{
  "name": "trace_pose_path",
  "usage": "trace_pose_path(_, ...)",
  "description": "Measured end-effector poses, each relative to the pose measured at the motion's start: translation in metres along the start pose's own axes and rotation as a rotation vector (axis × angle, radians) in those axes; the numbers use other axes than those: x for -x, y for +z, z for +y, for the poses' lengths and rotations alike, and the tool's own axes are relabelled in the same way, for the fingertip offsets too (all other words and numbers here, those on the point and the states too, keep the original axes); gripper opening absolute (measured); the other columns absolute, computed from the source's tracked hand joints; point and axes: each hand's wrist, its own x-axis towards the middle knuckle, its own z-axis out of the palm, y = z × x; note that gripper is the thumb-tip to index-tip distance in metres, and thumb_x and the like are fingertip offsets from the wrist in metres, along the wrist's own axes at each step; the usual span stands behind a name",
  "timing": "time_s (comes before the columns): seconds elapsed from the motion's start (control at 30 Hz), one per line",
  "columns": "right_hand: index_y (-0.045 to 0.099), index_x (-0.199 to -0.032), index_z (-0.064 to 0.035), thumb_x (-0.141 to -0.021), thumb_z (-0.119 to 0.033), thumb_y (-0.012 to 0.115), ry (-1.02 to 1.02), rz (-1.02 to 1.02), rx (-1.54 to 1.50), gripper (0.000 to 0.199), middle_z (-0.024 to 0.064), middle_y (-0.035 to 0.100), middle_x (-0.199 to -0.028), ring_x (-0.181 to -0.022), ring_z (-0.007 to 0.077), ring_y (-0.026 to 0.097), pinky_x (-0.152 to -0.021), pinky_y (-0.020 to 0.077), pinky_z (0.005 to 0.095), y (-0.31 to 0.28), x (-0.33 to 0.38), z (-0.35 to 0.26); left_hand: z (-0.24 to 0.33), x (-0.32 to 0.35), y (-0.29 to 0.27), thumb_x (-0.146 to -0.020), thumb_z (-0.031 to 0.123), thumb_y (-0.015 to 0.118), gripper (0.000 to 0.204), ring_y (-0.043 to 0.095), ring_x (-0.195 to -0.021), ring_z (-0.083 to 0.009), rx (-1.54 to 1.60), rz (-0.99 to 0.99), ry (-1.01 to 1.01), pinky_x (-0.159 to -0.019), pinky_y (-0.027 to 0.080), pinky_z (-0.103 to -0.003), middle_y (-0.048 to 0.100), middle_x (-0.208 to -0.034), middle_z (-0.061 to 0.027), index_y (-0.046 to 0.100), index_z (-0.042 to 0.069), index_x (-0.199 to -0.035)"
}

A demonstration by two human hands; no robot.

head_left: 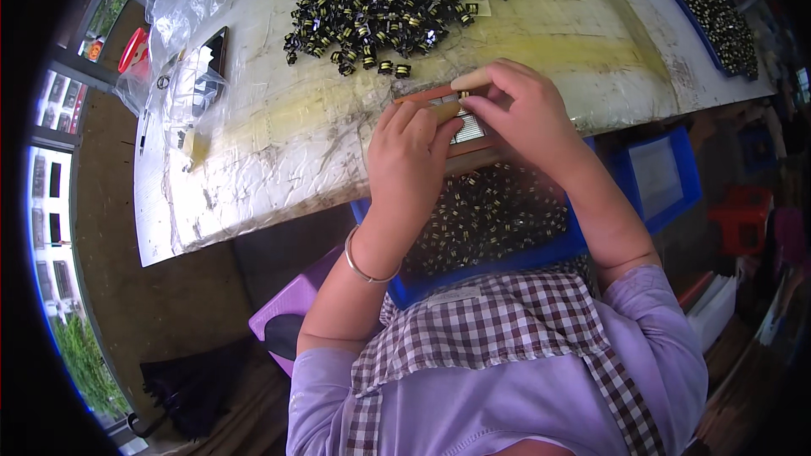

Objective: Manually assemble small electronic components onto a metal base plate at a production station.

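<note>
At the table's near edge, both hands meet over a small reddish-brown frame (467, 148) with silvery strips inside. My right hand (525, 105) pinches a small black-and-yellow part (464, 95) between thumb and index finger. My left hand (410, 148) is closed beside it, thumb and index fingertips together at the frame; what they hold, if anything, is hidden. Tan covers sit on some fingertips. Beyond the hands lies a large heap of similar black-and-yellow parts (380, 0), with a few strays at its near side.
Below the table edge, a blue bin (414, 291) on my lap side holds many small parts. Another blue tray (691, 171) is at right, and a filled one (714, 21) stands far right. Clear plastic bags (182, 4) and a dark-edged phone-like device (218, 55) lie at left.
</note>
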Motion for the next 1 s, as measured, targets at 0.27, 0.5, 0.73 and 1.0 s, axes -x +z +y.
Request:
trace_pose_path(0.27,0.071,-0.093,-0.005,-0.079,-0.006,0.071,0.113,-0.145,-0.228,0.014,0.0083,0.064,-0.081,-0.074,0.0224,0.063,-0.068,0.05,0.0311,0.001,0.001,-0.002,-0.013,-0.007,-0.006,-0.085,0.008,0.067,0.013,0.06,-0.075,-0.0307,0.132,0.014,-0.117,-0.07,0.049,-0.04,0.063,-0.08,-0.0104,0.069,0.007,-0.097)
trace_pose_path(0.5,0.07,-0.087,-0.0035,-0.077,-0.006,0.072,-0.087,-0.181,-0.043,0.011,0.0094,0.064,-0.081,-0.077,0.0257,0.062,-0.072,0.0492,0.0331,0.001,-0.005,-0.006,-0.035,-0.032,-0.002,-0.084,0.006,0.064,0.023,0.06,-0.091,-0.0319,-0.124,-0.054,-0.045,-0.076,0.051,-0.04,0.062,-0.096,-0.0134,0.065,0.007,-0.107)
trace_pose_path(0.73,0.069,-0.088,-0.0032,-0.078,-0.005,0.072,-0.063,-0.144,-0.068,0.011,0.0087,0.063,-0.084,-0.078,0.0249,0.062,-0.071,0.049,0.0328,0.002,0.002,-0.005,-0.026,-0.016,-0.004,-0.083,0.006,0.065,0.016,0.062,-0.085,-0.0313,-0.065,-0.03,-0.04,-0.073,0.05,-0.041,0.063,-0.092,-0.0113,0.066,0.005,-0.099)
trace_pose_path(1.0,0.069,-0.09,-0.0033,-0.078,-0.005,0.072,-0.138,-0.159,-0.041,0.013,0.0086,0.063,-0.086,-0.08,0.0248,0.061,-0.072,0.0491,0.0328,0.002,-0.005,-0.004,-0.028,-0.016,-0.008,-0.083,0.007,0.067,0.014,0.062,-0.083,-0.0298,-0.027,0.027,-0.095,-0.073,0.051,-0.04,0.065,-0.09,-0.0115,0.068,0.004,-0.096)
